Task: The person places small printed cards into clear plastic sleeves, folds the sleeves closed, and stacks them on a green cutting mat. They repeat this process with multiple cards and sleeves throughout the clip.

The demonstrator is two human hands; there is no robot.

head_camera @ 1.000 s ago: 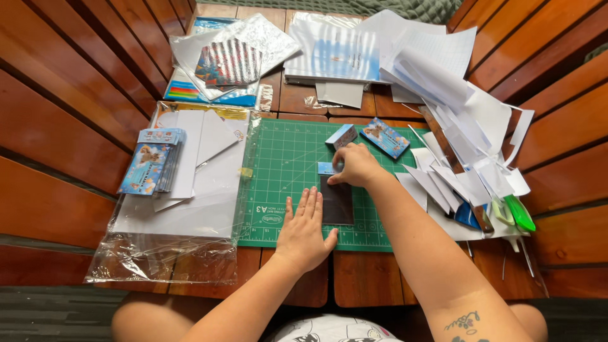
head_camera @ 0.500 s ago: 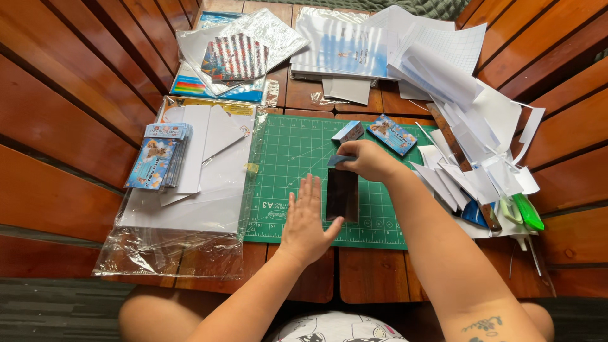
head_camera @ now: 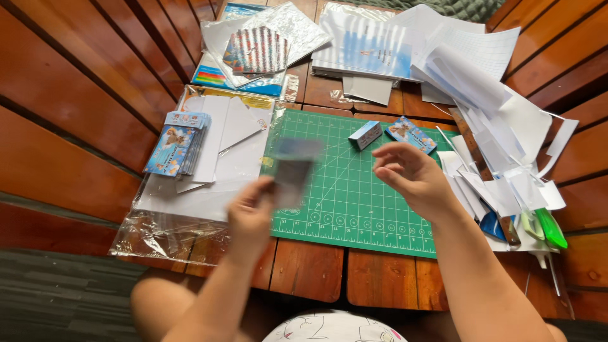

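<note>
My left hand [head_camera: 251,213] holds a small dark card [head_camera: 293,173], blurred by motion, lifted above the left edge of the green cutting mat [head_camera: 354,190]. Over the mat's right part hovers my right hand [head_camera: 408,175], fingers loosely curled and apart, with nothing in it. Two small blue and white boxes, one [head_camera: 365,134] and another [head_camera: 411,133], lie at the far edge of the mat beyond my right hand.
A stack of blue picture cards [head_camera: 177,142] and white paper sheets [head_camera: 225,149] lie on a clear plastic sleeve at left. White paper scraps [head_camera: 506,171] and green-handled tools [head_camera: 548,227] pile at right. Packets and paper pads [head_camera: 367,44] sit at the back on the wooden slat table [head_camera: 310,269].
My left hand picked the dark card off the mat and carried it left and up. My right hand let go of it and lifted away to the right.
</note>
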